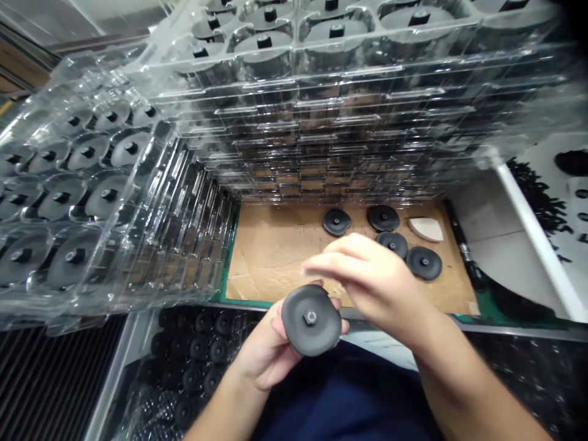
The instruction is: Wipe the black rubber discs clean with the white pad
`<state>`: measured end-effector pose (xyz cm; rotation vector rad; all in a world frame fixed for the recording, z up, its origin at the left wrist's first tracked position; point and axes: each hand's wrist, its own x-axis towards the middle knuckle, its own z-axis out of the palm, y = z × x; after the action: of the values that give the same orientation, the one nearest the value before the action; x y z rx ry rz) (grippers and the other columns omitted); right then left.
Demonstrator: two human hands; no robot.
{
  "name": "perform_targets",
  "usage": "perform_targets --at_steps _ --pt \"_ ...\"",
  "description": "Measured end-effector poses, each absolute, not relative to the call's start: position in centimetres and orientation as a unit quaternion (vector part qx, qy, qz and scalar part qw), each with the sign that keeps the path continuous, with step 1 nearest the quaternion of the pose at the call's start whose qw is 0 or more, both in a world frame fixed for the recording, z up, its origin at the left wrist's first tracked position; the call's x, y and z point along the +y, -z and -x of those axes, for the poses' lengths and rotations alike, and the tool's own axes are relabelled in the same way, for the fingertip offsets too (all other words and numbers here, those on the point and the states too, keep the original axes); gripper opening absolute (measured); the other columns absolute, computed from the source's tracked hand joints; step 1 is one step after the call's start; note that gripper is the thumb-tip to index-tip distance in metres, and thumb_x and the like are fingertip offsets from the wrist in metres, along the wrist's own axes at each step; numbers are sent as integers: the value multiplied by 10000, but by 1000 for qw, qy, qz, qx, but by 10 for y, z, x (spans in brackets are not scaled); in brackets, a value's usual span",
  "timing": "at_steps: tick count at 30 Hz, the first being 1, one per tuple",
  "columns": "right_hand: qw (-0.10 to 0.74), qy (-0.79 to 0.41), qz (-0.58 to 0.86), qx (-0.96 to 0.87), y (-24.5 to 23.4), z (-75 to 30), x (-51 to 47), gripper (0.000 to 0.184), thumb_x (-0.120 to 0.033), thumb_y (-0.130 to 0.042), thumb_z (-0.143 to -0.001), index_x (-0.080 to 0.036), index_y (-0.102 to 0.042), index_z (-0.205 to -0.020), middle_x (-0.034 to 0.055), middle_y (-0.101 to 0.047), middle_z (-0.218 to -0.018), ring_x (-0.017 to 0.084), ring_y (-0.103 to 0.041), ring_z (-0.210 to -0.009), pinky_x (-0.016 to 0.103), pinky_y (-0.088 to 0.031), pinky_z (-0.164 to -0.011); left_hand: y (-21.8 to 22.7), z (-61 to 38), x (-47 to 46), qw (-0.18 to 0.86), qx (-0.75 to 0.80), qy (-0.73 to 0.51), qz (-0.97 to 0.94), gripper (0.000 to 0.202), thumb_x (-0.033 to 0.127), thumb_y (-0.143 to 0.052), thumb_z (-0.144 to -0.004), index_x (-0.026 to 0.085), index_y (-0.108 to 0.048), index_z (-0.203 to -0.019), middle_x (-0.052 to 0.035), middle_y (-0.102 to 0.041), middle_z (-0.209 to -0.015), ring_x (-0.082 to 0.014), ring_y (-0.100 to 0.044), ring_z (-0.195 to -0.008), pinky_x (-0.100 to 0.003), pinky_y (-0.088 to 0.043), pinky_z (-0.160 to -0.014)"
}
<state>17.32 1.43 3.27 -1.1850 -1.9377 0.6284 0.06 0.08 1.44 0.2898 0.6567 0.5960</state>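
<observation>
My left hand (269, 352) is closed on a black rounded disc (297, 334) with a short stub at its centre, holding it face up near my body. Just above and to the right of that disc is my right hand (367, 275), slightly blurred. Its fingers are stretched out to the left, with nothing visible in them, apart from the disc. Beyond it, several similar black discs (425, 262) lie on a cardboard sheet (266, 245), stub up. A cream-coloured wedge-shaped pad (426, 229) rests beside them.
Tall stacks of clear plastic trays (294, 110) holding black discs rise at the back, with another stack (101, 202) at the left. Below the table edge on the left sits a tray of dark discs (197, 349). A white-edged bin wall (535, 226) stands at the right.
</observation>
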Motion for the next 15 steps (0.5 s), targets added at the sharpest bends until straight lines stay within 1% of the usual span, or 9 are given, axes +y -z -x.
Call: perform_targets --at_steps 3,5,8,10,13,14,15 --pt "360 -260 598 -667 8 -179 0 256 -193 -435 -927 -190 -645 -1073 57 -689 -979 167 -611 -909 307 -489 -804 -12 3 2 901 309 -282 -117 488 387 -819 -564 174 -698 -986 -48 -728 -967 -220 -706 -831 -263 -574 -707" --pt "326 -289 630 -643 42 -178 -15 280 -226 -423 -920 -200 -627 -1110 61 -698 -1004 182 -638 -919 325 -512 -808 -12 4 4 902 305 -284 -111 482 352 -825 -568 174 -695 -996 -39 -732 -969 -214 -708 -841 -248 -574 -706" --pt "312 -294 644 -633 75 -178 -31 283 -254 -416 -897 -200 -653 -1039 67 -721 -946 209 -672 -869 341 -541 -754 -13 4 6 906 293 -283 -111 488 300 -834 -569 174 -687 -1017 -27 -742 -942 -206 -710 -846 -224 -562 -715" --pt "323 -285 658 -618 71 -180 -34 273 -266 -414 -902 -197 -648 -1025 69 -718 -965 211 -673 -872 334 -537 -740 -13 3 6 908 282 -285 -119 504 324 -837 -558 180 -687 -1017 -24 -738 -961 -216 -707 -872 -230 -553 -746" --pt "371 -248 664 -600 24 -180 -29 245 -264 -434 -924 -213 -598 -1099 52 -684 -1065 181 -641 -928 290 -500 -745 -12 1 4 902 284 -287 -152 494 340 -836 -557 189 -691 -1005 -21 -726 -985 -213 -699 -882 -235 -540 -759" --pt "394 -231 651 -607 3 -178 -26 230 -257 -455 -927 -240 -586 -1115 25 -677 -1068 159 -627 -924 270 -479 -739 -12 0 3 893 298 -287 -175 493 343 -834 -562 185 -691 -1007 -29 -723 -983 -207 -693 -880 -242 -536 -768" --pt "431 -195 591 -654 -16 -174 -22 220 -229 -473 -925 -250 -599 -1105 9 -692 -974 148 -619 -855 270 -453 -718 -12 -1 1 882 316 -286 -200 491 358 -825 -574 180 -691 -1012 -40 -721 -982 -207 -685 -881 -260 -533 -787"
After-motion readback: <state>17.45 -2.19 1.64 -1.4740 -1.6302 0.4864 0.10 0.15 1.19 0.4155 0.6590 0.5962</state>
